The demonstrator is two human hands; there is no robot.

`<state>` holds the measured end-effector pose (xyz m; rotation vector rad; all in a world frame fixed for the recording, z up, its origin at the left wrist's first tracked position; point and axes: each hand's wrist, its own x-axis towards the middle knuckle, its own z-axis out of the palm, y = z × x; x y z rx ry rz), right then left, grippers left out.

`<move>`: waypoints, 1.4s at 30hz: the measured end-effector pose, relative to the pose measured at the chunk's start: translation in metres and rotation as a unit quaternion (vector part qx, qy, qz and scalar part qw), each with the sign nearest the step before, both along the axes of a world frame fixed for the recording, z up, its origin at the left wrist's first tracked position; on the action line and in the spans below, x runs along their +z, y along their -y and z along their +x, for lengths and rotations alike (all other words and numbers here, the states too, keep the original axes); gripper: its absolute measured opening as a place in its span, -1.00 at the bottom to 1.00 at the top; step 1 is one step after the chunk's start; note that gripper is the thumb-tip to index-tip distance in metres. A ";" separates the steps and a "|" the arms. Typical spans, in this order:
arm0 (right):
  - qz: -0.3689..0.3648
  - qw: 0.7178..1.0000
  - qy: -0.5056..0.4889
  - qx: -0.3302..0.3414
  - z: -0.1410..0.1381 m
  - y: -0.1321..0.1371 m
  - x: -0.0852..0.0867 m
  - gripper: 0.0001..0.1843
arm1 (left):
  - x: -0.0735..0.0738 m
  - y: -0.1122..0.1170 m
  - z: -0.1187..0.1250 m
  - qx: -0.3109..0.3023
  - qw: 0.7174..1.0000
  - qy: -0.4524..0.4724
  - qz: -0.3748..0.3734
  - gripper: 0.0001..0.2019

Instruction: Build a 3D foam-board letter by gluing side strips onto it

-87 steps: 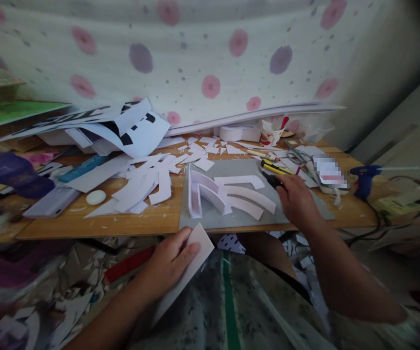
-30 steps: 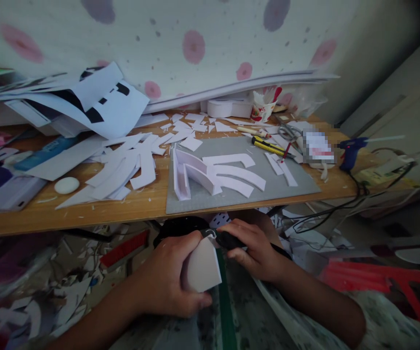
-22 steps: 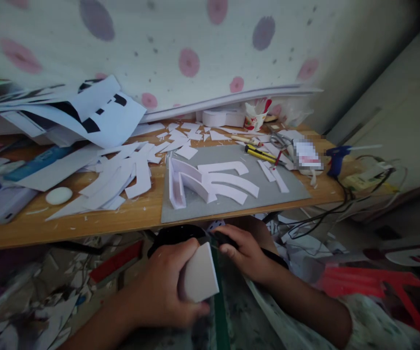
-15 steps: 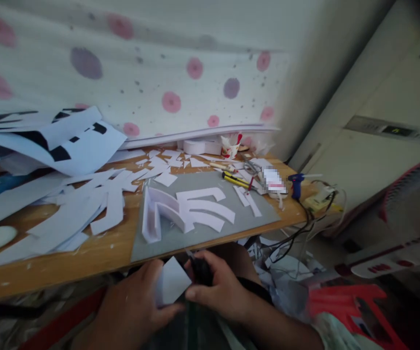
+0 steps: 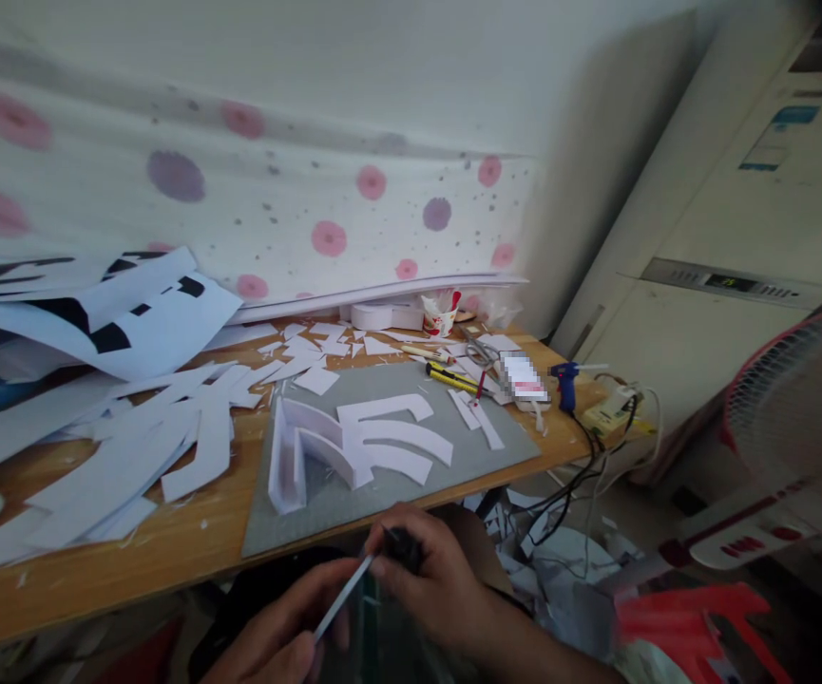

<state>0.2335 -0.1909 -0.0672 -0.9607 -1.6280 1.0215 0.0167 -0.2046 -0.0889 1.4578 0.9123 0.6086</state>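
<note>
My left hand (image 5: 293, 617) grips a small white board piece (image 5: 343, 598), turned so that mostly its thin edge shows. In my right hand (image 5: 431, 579) is a black-handled craft knife (image 5: 402, 546), its blade largely hidden by the fingers. The right thumb and fingertips meet the upper end of the piece. Both hands are below the table's front edge. Just beyond them, on a grey cutting mat (image 5: 411, 508), lies a white cut-out shape (image 5: 392, 442) with upright walls (image 5: 286, 465) along its left part.
White offcuts (image 5: 118, 465) cover the wooden table (image 5: 197, 560) at left. A yellow utility knife (image 5: 453, 378), scissors (image 5: 480, 351), phone (image 5: 523, 376) and blue glue gun (image 5: 565, 385) lie at right. Cables, a fan (image 5: 795, 399) and a red object (image 5: 696, 617) stand beyond the table's right edge.
The white piece has turned from showing its broad face to nearly edge-on. My hands have come together on it, and the camera view has tilted up slightly.
</note>
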 end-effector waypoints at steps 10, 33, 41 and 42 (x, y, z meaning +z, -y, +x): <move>0.155 0.946 0.283 -0.006 0.015 0.021 0.005 -0.93 | 0.026 0.015 0.005 0.081 0.978 -0.073 0.180 -0.36; 0.176 0.937 0.300 -0.021 0.011 0.016 -0.008 -0.90 | 0.029 0.019 0.009 0.052 0.970 -0.066 0.227 -0.39; 0.131 0.938 0.319 -0.028 0.010 0.017 -0.009 -0.89 | 0.028 0.019 0.008 0.040 0.965 -0.074 0.248 -0.39; 0.125 0.939 0.321 -0.027 0.010 0.017 -0.010 -0.89 | 0.029 0.020 0.008 0.039 0.966 -0.074 0.245 -0.39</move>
